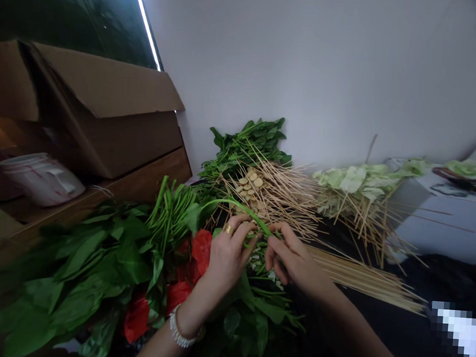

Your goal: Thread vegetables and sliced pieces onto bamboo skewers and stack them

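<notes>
Between my two hands runs a green leafy vegetable stem (242,206), curving from a leaf on the left to my right fingertips. My left hand (230,251), with a ring and a beaded bracelet, pinches the stem from below. My right hand (293,256) has thumb and fingers closed on the stem's right end. Under both hands lie loose greens and cut stem pieces (267,305), partly hidden by the hands. A bundle of bare bamboo skewers (369,277) lies beside my right wrist. Left of my left hand are a red plastic bag (201,252) and a large heap of leafy greens (97,261).
Behind the hands lie skewers with round pale slices (251,185) and a pile of greens (252,139) against the wall. Skewers of pale green leaves (354,178) rest further right. An open cardboard box (138,139) and a whitish container (44,178) stand on a wooden ledge at left.
</notes>
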Available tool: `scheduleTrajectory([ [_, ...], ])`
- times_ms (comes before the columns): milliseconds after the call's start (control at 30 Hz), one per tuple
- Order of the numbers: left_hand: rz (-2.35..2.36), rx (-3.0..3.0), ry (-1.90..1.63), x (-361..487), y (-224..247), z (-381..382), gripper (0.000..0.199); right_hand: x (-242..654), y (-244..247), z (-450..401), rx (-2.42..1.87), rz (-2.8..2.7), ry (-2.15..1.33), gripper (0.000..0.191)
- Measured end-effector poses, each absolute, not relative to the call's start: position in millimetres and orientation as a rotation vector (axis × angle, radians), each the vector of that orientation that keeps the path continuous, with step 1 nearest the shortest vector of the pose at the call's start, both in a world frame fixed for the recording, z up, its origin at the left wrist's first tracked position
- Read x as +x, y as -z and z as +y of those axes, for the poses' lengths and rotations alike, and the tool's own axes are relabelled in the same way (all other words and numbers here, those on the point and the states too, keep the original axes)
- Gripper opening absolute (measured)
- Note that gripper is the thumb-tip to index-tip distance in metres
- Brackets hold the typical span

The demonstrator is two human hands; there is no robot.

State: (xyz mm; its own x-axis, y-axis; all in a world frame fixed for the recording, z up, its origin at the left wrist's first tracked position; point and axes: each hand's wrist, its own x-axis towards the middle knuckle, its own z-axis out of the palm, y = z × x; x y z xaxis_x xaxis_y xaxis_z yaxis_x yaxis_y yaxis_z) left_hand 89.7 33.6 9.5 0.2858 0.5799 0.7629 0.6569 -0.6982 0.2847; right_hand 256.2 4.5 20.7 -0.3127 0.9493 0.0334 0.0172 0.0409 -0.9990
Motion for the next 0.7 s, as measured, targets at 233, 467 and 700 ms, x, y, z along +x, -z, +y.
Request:
scheduleTrajectory([
  [233, -1.089, -2.508, 0.899, 87, -7, 34, 0.016, 253, -16, 3, -1.048, -1.503, -1.325, 0.025],
  [467, -1.253, -2.664, 1.121, 95, -1, 29, 0.012, 247, -12, 2, -1.024, -1.556, -1.320, 0.027],
  [700, -2.057, -2.745, 2.549, 88, -6, 40, 0.022, 253, -19, 1, -1.003, -1.492, -1.445, 0.032],
])
